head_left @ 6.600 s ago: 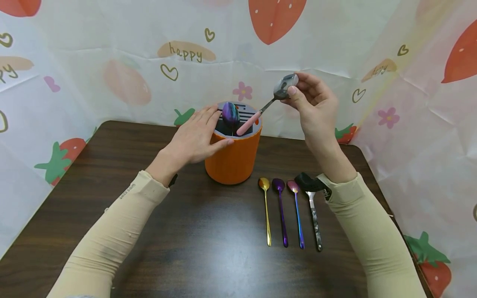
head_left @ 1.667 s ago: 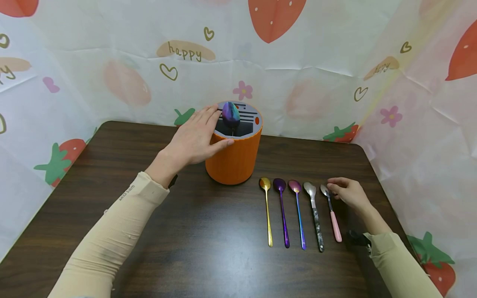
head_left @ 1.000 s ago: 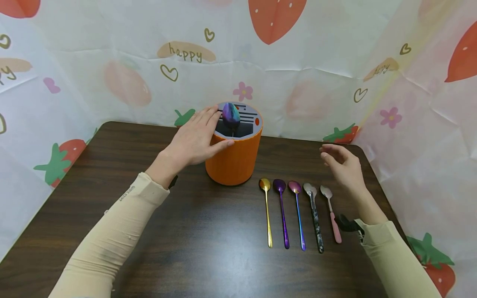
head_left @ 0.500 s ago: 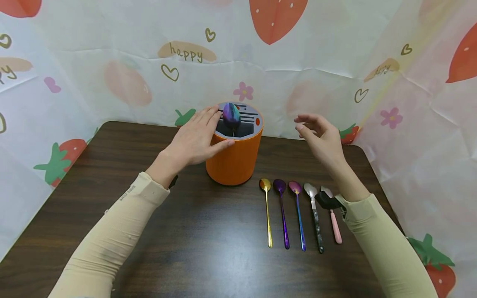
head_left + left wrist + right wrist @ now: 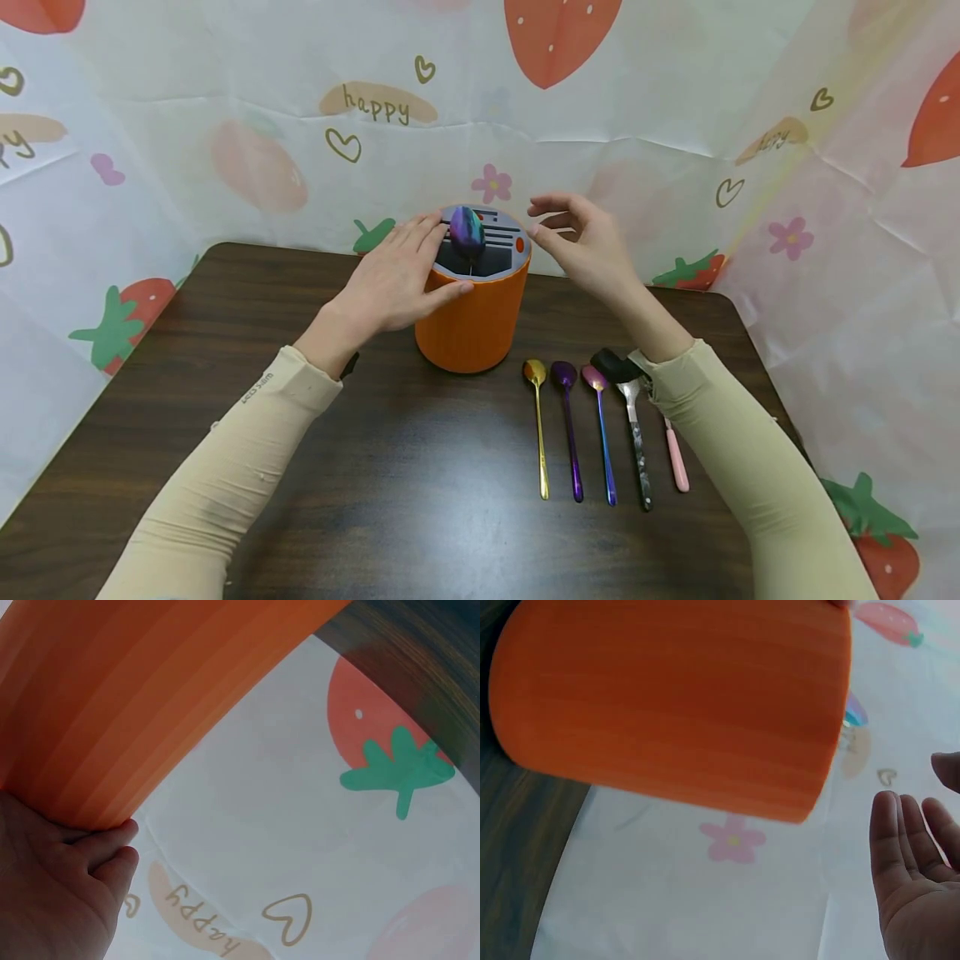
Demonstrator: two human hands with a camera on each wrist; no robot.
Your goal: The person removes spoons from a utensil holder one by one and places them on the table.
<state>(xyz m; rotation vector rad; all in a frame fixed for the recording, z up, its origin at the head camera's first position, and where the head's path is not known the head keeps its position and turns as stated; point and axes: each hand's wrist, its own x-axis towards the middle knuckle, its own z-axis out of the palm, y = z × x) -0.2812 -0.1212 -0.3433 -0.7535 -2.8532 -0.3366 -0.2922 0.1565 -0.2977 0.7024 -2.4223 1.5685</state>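
An orange cylindrical holder (image 5: 468,325) with a grey slotted top (image 5: 504,221) stands toward the back of the table. Out of its top rises a spoon with an iridescent purple-blue bowl (image 5: 467,233); its lower part is hidden inside. My left hand (image 5: 393,271) rests against the holder's left upper rim, fingers fairly straight and thumb along the front. In the left wrist view, fingers (image 5: 112,847) touch the orange wall. Beside the rim on the right, my right hand (image 5: 588,242) is raised with nothing in it, fingers loosely bent and thumb apart.
Laid in a row on the dark wooden table (image 5: 360,500) are a gold spoon (image 5: 536,417), a purple spoon (image 5: 567,425), a pink-and-blue spoon (image 5: 602,433), a black-patterned-handled spoon (image 5: 637,450) and a pink-handled spoon (image 5: 676,458). The right sleeve partly covers the last. A printed cloth (image 5: 262,67) hangs behind.
My right hand set the pink-handled spoon at the row's right end, let go, then moved up and left to the holder. The left hand stayed at the rim.
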